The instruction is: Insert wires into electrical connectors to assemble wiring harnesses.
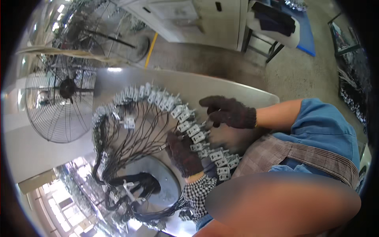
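A curved row of small grey-white connector blocks (191,128) arches over the metal table, with thin black cables (136,138) running inward from it. My left hand (183,154), in a dark knitted glove and checked sleeve cuff, is inside the curve against the blocks. Its fingers are curled, and a pale-tipped cable end (162,147) shows beside them; what lies in its grasp is hidden. Outside the curve is my right hand (229,111), also gloved. Its upper fingers stretch out, apart from the lower ones, which are close to the blocks. One loose block (128,122) lies among the cables.
Thick black cable bundles (130,179) lie over a round grey disc (169,177). A wire-caged fan (67,89) stands at the left. Beyond the metal table (233,89) are a pale cabinet (205,19) and a stool (272,29) with dark cloth.
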Demonstrator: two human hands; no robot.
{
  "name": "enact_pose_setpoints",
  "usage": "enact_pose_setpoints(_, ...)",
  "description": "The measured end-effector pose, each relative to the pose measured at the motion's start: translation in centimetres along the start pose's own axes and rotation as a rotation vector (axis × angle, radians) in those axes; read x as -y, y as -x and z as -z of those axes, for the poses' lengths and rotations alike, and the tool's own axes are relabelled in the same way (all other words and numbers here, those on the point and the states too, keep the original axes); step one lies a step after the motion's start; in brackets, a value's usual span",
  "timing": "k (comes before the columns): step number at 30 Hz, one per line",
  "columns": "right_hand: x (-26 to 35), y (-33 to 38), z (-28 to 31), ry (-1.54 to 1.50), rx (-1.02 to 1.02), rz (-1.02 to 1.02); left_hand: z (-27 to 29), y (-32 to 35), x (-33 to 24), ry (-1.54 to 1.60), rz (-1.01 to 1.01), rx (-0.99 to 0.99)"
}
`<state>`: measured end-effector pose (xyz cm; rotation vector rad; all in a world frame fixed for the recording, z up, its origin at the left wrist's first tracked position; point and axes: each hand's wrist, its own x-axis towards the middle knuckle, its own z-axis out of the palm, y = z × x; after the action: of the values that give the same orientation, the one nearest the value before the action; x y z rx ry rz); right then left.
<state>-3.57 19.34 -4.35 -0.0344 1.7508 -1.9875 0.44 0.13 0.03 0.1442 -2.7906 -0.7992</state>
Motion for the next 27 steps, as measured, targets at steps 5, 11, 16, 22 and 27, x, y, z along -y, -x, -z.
enact_pose_setpoints(5,4.1,-0.3,0.4,0.051,0.065,-0.313,-0.8,-0.4,0.0,1.305,0.685,-0.149)
enact_pose_setpoints(11,3.6,-0.4,0.9,-0.075,0.021,-0.240,-0.7,-1.1,-0.4,1.167,0.573,0.022)
enact_pose_setpoints(16,2.7,-0.3,0.7,-0.046,0.064,-0.222,-0.7,-0.2,0.1,1.219,0.562,-0.013)
enact_pose_setpoints(22,3.3,0.6,0.1,-0.052,0.098,-0.225,0.6,0.4,-0.2,1.198,0.546,0.087)
enact_pose_setpoints(27,2.1,0.2,0.2,-0.070,0.072,-0.092,1.0,0.1,1.0,-0.140,0.032,0.151)
